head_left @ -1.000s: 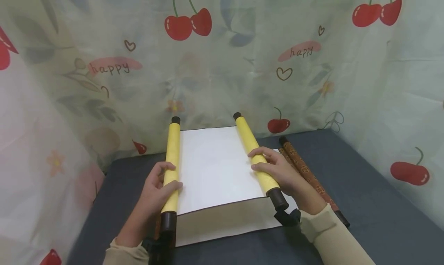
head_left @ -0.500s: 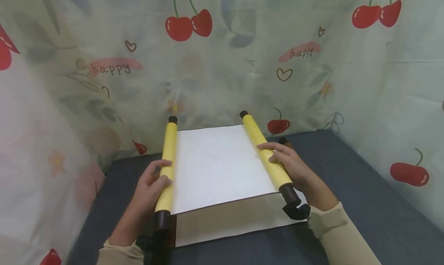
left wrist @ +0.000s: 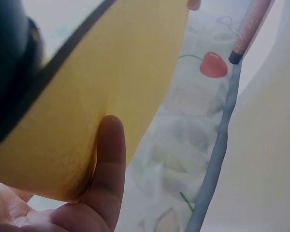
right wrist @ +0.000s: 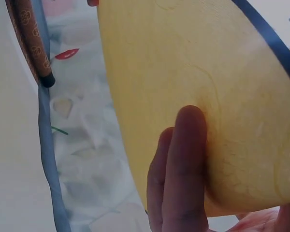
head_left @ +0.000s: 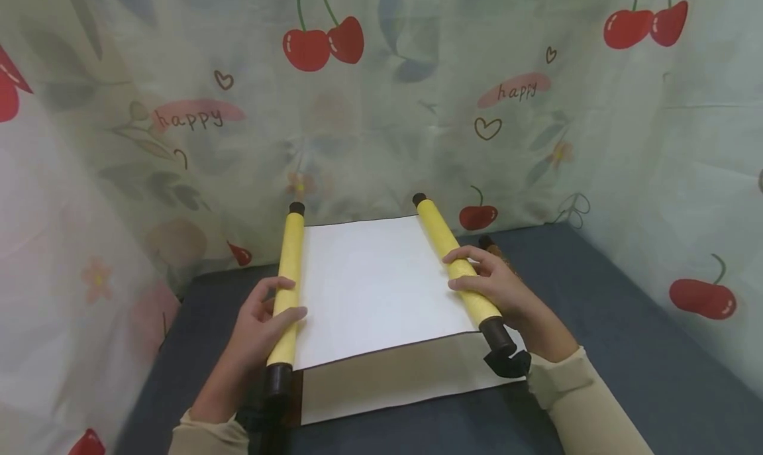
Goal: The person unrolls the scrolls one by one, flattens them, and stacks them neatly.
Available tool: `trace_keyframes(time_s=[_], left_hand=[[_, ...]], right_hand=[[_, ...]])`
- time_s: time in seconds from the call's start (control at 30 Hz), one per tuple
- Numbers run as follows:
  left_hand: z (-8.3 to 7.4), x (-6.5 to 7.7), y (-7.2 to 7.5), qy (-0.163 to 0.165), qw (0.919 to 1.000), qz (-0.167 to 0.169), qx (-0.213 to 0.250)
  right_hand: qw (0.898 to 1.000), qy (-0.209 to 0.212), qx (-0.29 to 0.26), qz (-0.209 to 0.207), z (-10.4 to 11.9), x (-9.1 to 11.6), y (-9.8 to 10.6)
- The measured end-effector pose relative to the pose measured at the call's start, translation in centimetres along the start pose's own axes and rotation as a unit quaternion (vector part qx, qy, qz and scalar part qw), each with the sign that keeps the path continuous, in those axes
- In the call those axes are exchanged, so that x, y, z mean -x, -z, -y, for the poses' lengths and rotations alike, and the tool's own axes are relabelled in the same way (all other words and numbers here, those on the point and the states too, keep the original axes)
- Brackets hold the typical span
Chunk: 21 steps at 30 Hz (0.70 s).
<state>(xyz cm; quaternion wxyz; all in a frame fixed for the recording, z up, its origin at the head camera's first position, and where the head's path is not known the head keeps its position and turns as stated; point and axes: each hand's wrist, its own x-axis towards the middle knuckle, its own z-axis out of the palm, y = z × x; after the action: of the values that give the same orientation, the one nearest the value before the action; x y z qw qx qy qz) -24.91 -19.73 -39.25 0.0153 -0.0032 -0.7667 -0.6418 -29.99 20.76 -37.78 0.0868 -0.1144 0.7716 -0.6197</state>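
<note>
A yellow-backed scroll [head_left: 372, 279] is spread partly open, its white side up, between two rolled ends with black knobs. My left hand [head_left: 256, 326] grips the left roll [head_left: 291, 246], thumb laid over it onto the white sheet's edge. The slanting right roll [head_left: 438, 228] is held by my right hand [head_left: 497, 286], fingers and thumb around it. From below, both wrist views show fingers [left wrist: 111, 159] pressed against the yellow backing [right wrist: 154, 63]. Beneath this scroll lies a second one, its pale sheet [head_left: 387, 382] unrolled on the table.
The second scroll's brown flowered roll [right wrist: 31, 41] shows at one side, mostly hidden by my right arm in the head view. A dark grey cloth covers the table [head_left: 626, 296]. Cherry-printed curtains [head_left: 381, 144] stand behind and at both sides.
The two yellow rolls have moved apart, the right one going right and the left one slightly left, so more white sheet shows. In the last half second the thumbs have shifted on the rolls.
</note>
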Motion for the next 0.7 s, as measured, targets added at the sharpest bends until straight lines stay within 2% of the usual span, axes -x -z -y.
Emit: trace_keyframes(time_s=[0.1, 0.3, 0.5, 0.7], left_hand=[[-0.2, 0.1, 0.1, -0.001, 1.0000, 0.009, -0.001], [-0.6, 0.5, 0.8, 0.005, 0.9994, 0.031, 0.014], [-0.7, 0.5, 1.3, 0.012, 0.9995, 0.030, 0.009], [-0.5, 0.4, 1.5, 0.016, 0.9996, 0.021, 0.012]], right_hand=[[1.000, 0.004, 0.002, 0.000, 0.1, 0.1, 0.4], [1.000, -0.017, -0.003, -0.007, 0.7, 0.6, 1.7], [1.000, -0.028, 0.002, -0.012, 0.8, 0.9, 2.7], [0.999, -0.018, 0.023, -0.015, 0.2, 0.5, 3.5]])
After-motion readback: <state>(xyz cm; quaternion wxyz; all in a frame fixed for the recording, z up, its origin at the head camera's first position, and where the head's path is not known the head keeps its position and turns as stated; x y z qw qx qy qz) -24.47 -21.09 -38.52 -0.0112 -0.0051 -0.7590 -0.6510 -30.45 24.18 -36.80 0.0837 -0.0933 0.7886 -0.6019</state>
